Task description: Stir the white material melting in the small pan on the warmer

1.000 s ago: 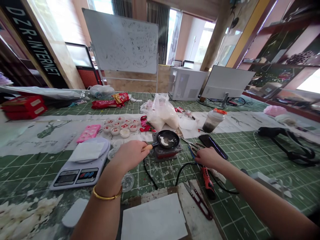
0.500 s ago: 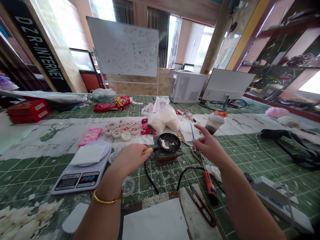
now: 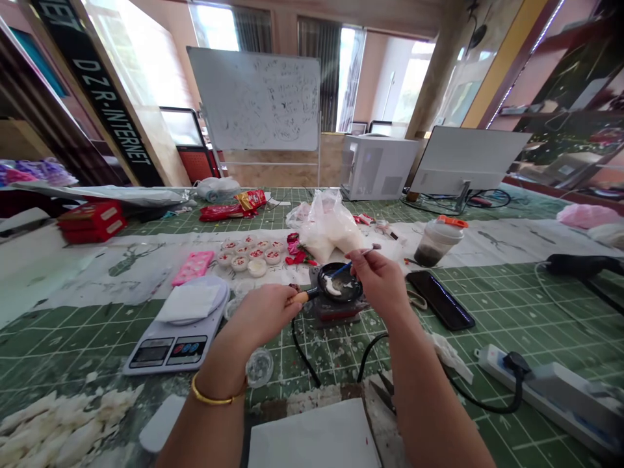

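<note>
Green matting [image 3: 507, 296] underlies palm-down left hand [image 3: 263, 316] gripping pan [image 3: 340, 286].

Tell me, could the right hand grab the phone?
Probably yes: the phone lies near the right hand, with nothing tall between, though that hand holds a thin blue stick.

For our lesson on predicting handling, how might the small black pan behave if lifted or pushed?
The small black pan looks rigid, so it should keep its shape. Its handle, held by the left hand, sticks out to one side, so it may feel front-heavy. Tilting could shift the white material inside.
</note>
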The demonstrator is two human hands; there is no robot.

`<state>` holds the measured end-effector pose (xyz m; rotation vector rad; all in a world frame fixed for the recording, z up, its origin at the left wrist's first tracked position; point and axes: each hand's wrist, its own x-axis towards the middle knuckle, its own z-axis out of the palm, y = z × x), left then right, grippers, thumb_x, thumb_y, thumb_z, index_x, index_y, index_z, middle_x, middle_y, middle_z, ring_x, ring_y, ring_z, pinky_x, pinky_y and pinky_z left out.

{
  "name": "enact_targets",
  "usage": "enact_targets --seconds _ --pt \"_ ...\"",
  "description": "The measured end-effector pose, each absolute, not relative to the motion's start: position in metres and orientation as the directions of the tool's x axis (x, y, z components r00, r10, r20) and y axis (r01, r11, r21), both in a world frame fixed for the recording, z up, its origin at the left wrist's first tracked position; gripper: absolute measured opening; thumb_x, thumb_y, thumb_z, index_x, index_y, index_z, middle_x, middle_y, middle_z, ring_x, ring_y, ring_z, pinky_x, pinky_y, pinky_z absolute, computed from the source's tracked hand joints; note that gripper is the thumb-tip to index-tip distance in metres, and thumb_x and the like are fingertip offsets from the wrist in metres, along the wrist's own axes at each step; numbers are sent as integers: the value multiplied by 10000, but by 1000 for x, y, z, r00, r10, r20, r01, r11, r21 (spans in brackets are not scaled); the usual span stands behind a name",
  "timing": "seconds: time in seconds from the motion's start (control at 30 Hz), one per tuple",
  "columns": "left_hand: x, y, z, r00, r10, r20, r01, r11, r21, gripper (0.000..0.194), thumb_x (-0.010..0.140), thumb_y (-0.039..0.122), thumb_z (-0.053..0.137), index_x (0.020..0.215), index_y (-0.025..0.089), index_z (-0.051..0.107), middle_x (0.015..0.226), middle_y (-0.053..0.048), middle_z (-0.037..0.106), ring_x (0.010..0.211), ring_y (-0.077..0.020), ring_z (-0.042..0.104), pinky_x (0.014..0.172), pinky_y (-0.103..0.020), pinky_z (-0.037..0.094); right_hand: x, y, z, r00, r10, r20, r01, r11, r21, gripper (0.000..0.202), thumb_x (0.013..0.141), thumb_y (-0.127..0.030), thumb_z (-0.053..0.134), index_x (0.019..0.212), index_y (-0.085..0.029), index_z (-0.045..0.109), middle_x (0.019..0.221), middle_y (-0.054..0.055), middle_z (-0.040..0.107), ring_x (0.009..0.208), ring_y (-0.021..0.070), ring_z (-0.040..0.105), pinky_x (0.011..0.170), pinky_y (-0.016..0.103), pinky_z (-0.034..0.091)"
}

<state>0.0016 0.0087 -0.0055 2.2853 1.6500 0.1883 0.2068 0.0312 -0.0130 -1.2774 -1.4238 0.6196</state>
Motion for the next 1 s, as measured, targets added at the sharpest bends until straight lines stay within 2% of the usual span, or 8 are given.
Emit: enact_targets --seconds 0.1,0.2,0.3,0.4,0.53,0.8,1.0 --pt "1 9 -6 333 941 -67 899 -295 323 369 855 440 354 694 191 575 711 -25 622 579 -132 492 507 -249 230 213 31 -18 161 895 416 589 251 -768 366 826 -472 441 836 -160 631 731 48 637 671 151 554 621 266 387" --pt "1 9 -6 329 941 -72 907 -294 301 341 850 411 368 705 191 585 730 -32 637 600 -142 514 509 -250 231 213 28 -17 94 905 414 694 239 -679 323 846 -414 399 915 -171 600 779 63 651 732 176 576 672 278 395" --pt "2 8 -5 327 941 -85 914 -292 282 312 844 386 386 736 191 605 748 -39 648 632 -154 538 523 -253 249 214 25 -17 24 935 355 761 213 -613 279 842 -373 399 905 -181 591 788 65 658 720 178 577 682 280 391" --pt "3 7 -5 324 942 -93 919 -289 269 303 841 371 394 750 185 616 760 -45 654 651 -159 551 536 -253 267 218 25 -16 97 929 356 780 151 -607 267 837 -368 410 902 -179 587 789 68 664 717 184 578 688 285 386" --pt "3 7 -4 325 942 -77 918 -295 266 315 849 363 375 728 190 609 745 -38 651 655 -163 550 538 -253 271 219 26 -14 129 921 368 746 154 -648 293 844 -396 401 892 -181 593 797 66 670 748 196 584 682 283 385" --pt "4 5 -2 312 947 -80 923 -282 261 309 844 345 366 687 184 578 719 -40 632 606 -142 518 513 -247 235 230 16 -5 202 900 386 788 85 -610 281 857 -400 389 896 -195 576 786 63 667 770 206 589 689 286 372" --pt "5 7 -5 290 951 -106 932 -256 257 275 832 337 386 752 194 608 753 -42 646 637 -149 535 514 -245 237 232 12 1 115 947 299 845 66 -531 258 864 -373 387 833 -202 577 822 72 678 776 214 587 676 292 348"
